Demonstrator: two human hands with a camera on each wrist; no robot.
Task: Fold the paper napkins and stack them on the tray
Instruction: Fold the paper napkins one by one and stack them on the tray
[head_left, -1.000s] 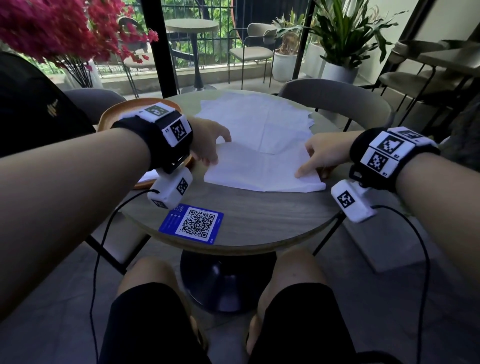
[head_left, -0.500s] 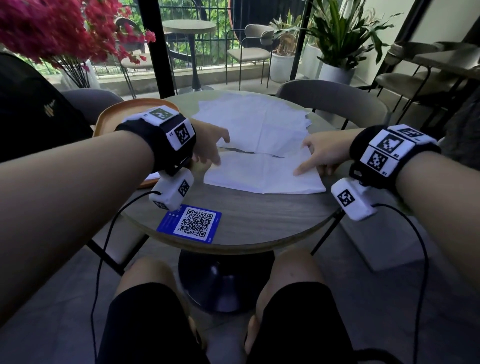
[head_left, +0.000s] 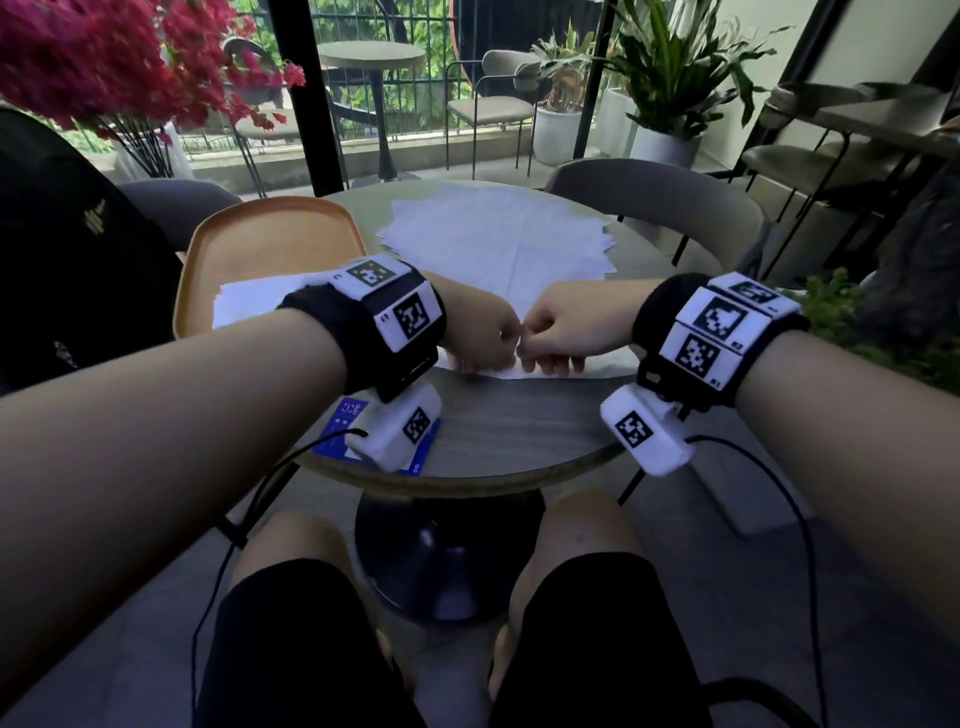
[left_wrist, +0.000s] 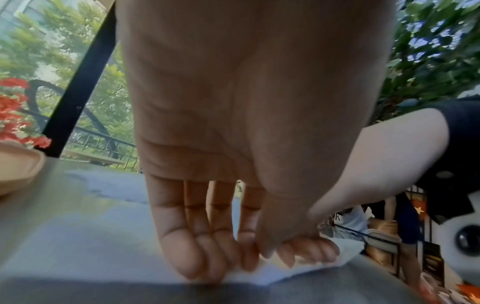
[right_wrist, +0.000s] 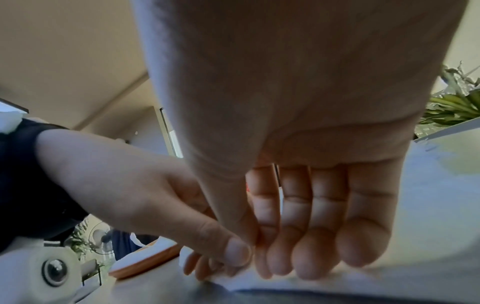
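Note:
A white napkin (head_left: 519, 370) lies flat at the near side of the round table (head_left: 519, 431), mostly hidden under my hands. My left hand (head_left: 485, 340) and right hand (head_left: 553, 340) meet, knuckles touching, over the middle of its near edge. In the left wrist view my left hand (left_wrist: 249, 265) pinches the napkin (left_wrist: 249, 276) between thumb and fingers. My right hand (right_wrist: 255, 260) pinches the same edge of the napkin (right_wrist: 233, 282). Behind them lies a pile of unfolded napkins (head_left: 498, 244). The orange tray (head_left: 260, 239) at the left holds folded napkins (head_left: 249, 304).
A blue QR card (head_left: 345, 415) lies at the table's front left edge, partly under my left wrist camera. Grey chairs (head_left: 649, 192) stand behind the table. Red flowers (head_left: 104, 57) hang at the far left and potted plants (head_left: 665, 78) at the back right.
My hands were apart at the napkin's left and right sides; they have come together at the middle of its near edge. The napkin's raised fold has come down flat.

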